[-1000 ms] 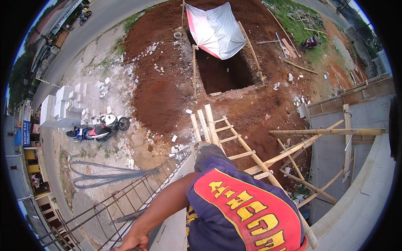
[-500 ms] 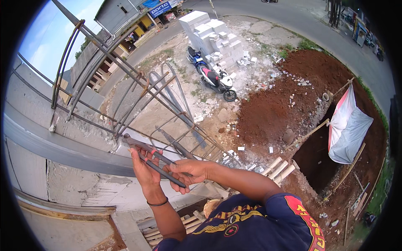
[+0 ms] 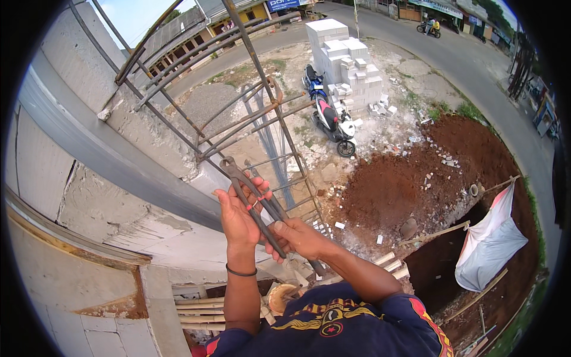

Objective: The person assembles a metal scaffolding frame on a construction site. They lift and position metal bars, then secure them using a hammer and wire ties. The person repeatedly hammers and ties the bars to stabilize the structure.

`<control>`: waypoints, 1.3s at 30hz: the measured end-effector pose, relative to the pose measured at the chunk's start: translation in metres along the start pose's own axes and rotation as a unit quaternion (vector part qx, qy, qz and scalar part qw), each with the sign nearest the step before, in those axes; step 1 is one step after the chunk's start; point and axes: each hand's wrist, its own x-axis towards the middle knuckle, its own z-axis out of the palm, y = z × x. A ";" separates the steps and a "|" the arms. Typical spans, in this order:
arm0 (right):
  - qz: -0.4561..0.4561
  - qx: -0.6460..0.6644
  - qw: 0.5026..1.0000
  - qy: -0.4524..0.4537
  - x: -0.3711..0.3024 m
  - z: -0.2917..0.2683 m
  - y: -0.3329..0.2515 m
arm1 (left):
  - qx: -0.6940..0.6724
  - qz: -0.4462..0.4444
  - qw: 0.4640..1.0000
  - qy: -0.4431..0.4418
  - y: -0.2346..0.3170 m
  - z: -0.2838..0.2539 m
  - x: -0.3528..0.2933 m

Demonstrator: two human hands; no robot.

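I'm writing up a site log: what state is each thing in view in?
Pincers, held, handles apart
Left hand, palm showing, pincers across it
Right hand, curled on the pincers
Steel cage, bare, partly rusty
Pale blocks, stacked, some loose
Parked motorbikes, upright
Soil, heaped
Tarp, spread, sagging
Pit, partly covered

Head-worn fisheye, steeply downward, near left grip (image 3: 241,223) and right grip (image 3: 296,236).

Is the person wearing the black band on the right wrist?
No, the black band circles the left wrist.
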 end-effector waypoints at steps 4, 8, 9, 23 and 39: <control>0.057 0.052 0.994 -0.070 -0.007 -0.008 0.013 | -0.149 -0.116 0.978 -0.093 0.000 -0.007 -0.003; -0.009 -0.089 0.995 0.038 -0.021 -0.017 0.030 | -0.122 -0.011 0.982 -0.146 -0.007 -0.015 -0.013; 0.014 -0.064 0.997 0.034 -0.025 -0.020 0.033 | -0.107 0.003 0.988 -0.108 -0.005 -0.018 -0.014; -0.078 -0.385 0.919 -0.038 -0.072 -0.024 0.020 | -0.034 0.177 0.981 -0.076 0.047 -0.026 -0.017; -0.228 -0.537 0.806 0.104 -0.062 -0.045 0.007 | 0.042 0.069 0.997 -0.009 0.007 -0.001 -0.068</control>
